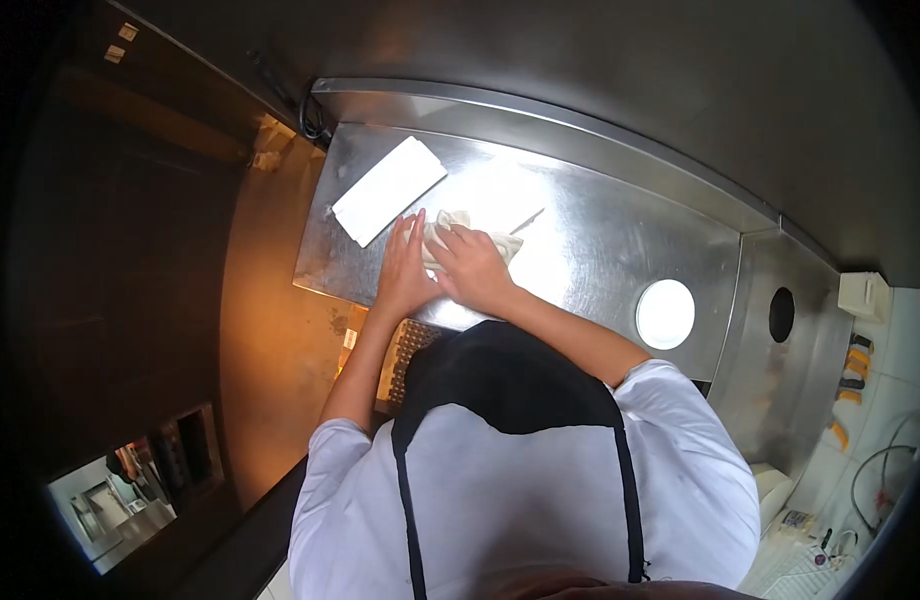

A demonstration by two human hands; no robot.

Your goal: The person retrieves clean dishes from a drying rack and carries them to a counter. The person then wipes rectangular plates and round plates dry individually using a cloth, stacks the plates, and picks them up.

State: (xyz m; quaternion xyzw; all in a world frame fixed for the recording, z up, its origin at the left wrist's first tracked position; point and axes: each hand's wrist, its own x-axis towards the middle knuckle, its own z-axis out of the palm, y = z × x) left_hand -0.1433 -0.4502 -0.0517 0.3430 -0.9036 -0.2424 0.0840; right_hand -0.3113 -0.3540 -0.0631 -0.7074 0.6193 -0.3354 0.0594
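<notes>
The pale crumpled cloth (507,243) lay on the metal worktop (600,240), under and between the two hands; the left hand (408,275) was open, its fingers straight at the cloth's side; the right hand (470,265) bent over it, but its grip I could not tell; a white rectangular block (390,190) lay just beyond the left hand; a round white thing (665,314) was well apart, to the right.

Off-white cloth (505,245), crumpled, bunched, lying on shiny metal counter (600,230).
</notes>
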